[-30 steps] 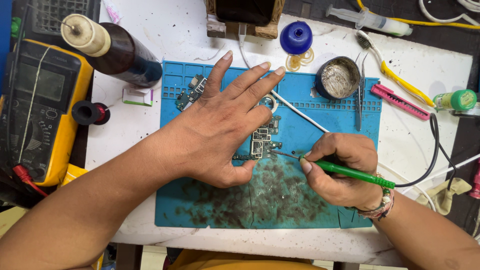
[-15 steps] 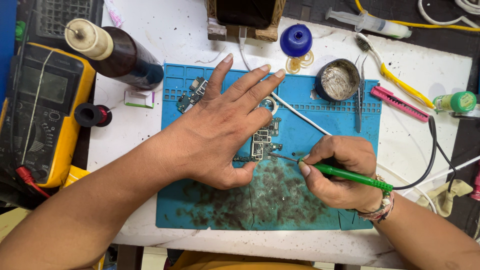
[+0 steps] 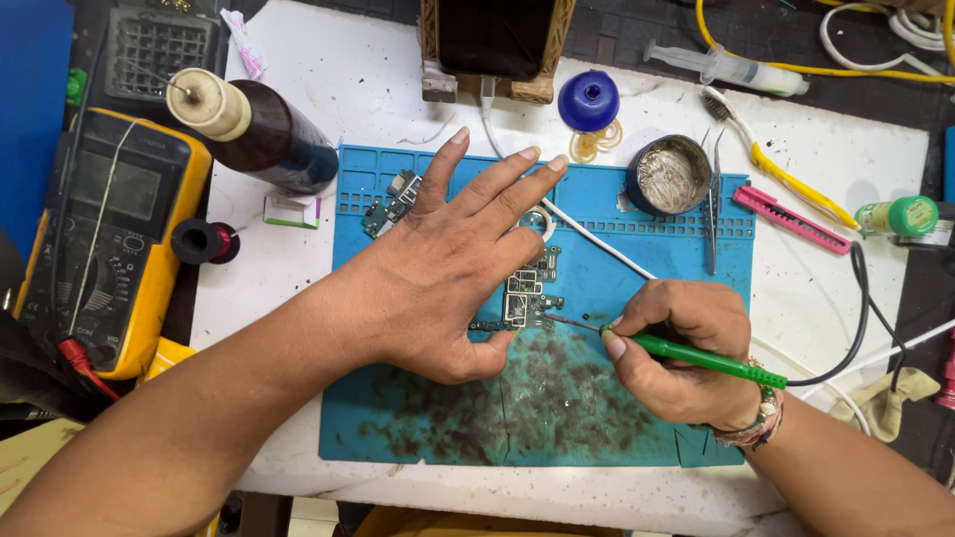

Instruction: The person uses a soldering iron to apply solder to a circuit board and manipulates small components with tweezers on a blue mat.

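Note:
A small green circuit board point(image 3: 525, 296) lies on a blue work mat point(image 3: 617, 438). My left hand point(image 3: 453, 264) rests flat over the board's left side, fingers spread and pointing up-right, pressing it to the mat. My right hand point(image 3: 686, 348) grips a green-handled soldering iron point(image 3: 696, 356) like a pen. Its thin tip touches the board's right edge. A black cable runs from the handle off to the right.
A yellow multimeter point(image 3: 99, 239) sits at the left, a brown bottle point(image 3: 254, 124) beside it. A round tin point(image 3: 668, 176), tweezers point(image 3: 711, 204), a blue cap point(image 3: 588, 100), a pink knife point(image 3: 791, 219), a syringe point(image 3: 726, 68) and a phone in a wooden stand point(image 3: 495, 40) lie beyond the mat.
Both hands stay in place on the board; the iron tip has hardly shifted.

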